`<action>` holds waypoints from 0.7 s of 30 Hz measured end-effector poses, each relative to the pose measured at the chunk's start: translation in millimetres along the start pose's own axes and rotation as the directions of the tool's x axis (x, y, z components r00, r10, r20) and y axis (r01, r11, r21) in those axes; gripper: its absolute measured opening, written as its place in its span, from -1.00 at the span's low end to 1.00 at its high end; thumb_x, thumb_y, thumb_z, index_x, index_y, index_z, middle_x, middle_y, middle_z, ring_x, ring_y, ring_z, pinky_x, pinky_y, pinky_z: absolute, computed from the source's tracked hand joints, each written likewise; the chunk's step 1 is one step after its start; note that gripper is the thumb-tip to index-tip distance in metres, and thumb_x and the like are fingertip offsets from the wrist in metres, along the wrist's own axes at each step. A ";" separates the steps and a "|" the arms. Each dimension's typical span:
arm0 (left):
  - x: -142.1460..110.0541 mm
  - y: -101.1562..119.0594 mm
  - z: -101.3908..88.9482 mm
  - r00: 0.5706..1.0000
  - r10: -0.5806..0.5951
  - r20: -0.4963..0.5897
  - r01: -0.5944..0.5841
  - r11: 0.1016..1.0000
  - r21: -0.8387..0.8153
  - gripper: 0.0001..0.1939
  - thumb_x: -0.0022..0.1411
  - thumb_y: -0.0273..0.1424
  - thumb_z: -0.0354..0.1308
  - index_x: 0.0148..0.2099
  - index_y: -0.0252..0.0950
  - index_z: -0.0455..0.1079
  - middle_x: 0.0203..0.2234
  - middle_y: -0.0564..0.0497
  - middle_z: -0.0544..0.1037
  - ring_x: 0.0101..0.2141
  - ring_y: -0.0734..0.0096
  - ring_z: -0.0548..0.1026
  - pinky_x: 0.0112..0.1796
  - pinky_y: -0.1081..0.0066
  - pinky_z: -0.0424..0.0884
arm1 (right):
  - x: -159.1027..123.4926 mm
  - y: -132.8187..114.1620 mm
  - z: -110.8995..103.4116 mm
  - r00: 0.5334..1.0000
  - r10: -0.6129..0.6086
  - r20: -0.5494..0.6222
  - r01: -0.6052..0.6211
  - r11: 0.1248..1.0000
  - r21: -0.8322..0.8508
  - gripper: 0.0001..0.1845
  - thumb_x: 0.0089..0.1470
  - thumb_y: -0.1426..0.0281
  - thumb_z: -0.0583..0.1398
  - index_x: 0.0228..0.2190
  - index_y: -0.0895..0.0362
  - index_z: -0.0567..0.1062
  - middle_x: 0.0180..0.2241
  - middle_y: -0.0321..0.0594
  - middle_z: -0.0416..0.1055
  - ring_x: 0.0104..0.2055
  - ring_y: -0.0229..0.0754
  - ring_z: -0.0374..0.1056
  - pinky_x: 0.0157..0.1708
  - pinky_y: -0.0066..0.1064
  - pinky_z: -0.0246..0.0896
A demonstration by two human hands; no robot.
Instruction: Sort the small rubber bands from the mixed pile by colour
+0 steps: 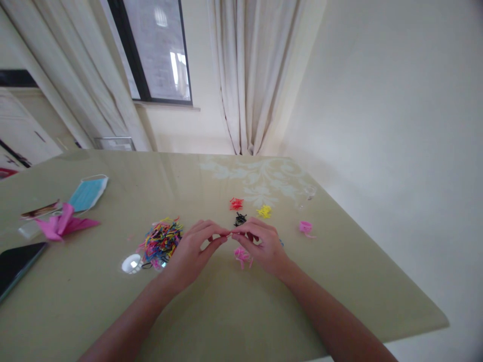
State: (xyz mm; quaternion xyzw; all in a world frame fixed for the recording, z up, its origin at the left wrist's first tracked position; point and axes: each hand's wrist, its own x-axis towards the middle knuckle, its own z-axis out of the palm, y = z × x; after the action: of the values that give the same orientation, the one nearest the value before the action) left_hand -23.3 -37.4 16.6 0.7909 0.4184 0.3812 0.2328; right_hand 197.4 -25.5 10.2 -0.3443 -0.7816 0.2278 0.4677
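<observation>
My left hand (196,246) and my right hand (264,246) meet above the table, thumbs and forefingers pinched closed. Between their fingertips is a thin reddish strand that looks like a small rubber band (229,235), mostly covered by the fingers. A mixed pile of coloured rubber bands (162,241) lies just left of my left hand. Around my right hand are smaller one-colour heaps: red bands (236,203), yellow bands (264,211), black bands (240,219) and pink bands (242,255). A bit of blue shows behind the right hand, largely hidden.
On the left lie a pink folded-paper shape (62,223), a blue face mask (88,193) and a dark phone (18,264). A shiny round clear piece (132,263) sits beside the mixed pile. To the right are a pink coil (306,228) and a small clear object (310,191).
</observation>
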 end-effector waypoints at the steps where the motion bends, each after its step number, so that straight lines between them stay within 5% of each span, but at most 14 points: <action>1: -0.1 0.1 0.2 1.000 0.001 -0.002 -0.001 1.000 -0.011 -0.82 0.45 -0.29 0.15 -0.08 -0.16 0.59 -0.23 -0.02 0.63 -0.23 0.31 0.52 -0.17 0.36 0.46 | -0.1 -0.2 -0.1 1.000 0.004 -0.003 -0.004 1.000 0.006 -0.78 0.32 0.23 0.28 -0.21 0.08 0.69 -0.42 -0.23 0.51 -0.46 -0.25 0.31 -0.41 -0.41 0.27; 9: -0.2 6.9 -0.2 0.997 -0.045 -0.062 0.040 0.996 -0.074 -0.79 0.44 -0.24 0.17 -0.15 -0.19 0.59 -0.32 0.00 0.62 -0.30 0.35 0.50 -0.22 0.39 0.41 | -0.2 -2.3 -4.7 1.000 -0.001 -0.026 0.002 1.000 0.027 -0.81 0.30 0.25 0.29 -0.20 0.05 0.71 -0.43 -0.23 0.52 -0.46 -0.24 0.32 -0.42 -0.41 0.27; 21: -4.6 10.8 0.3 0.976 -0.215 0.040 0.216 0.919 -0.330 -0.64 0.45 -0.11 0.11 -0.25 -0.25 0.53 -0.41 0.04 0.57 -0.37 0.40 0.40 -0.34 0.44 0.29 | -3.2 -21.7 -5.9 0.998 0.048 -0.035 -0.043 0.991 0.126 -0.79 0.30 0.26 0.29 -0.34 0.06 0.67 -0.55 -0.30 0.45 -0.50 -0.25 0.28 -0.49 -0.41 0.21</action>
State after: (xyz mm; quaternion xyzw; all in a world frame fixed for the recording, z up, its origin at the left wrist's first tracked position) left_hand -19.5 -47.1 22.0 0.6899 0.4324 0.4172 0.4038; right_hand 196.5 -42.0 25.8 -0.3364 -0.7486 0.2803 0.4979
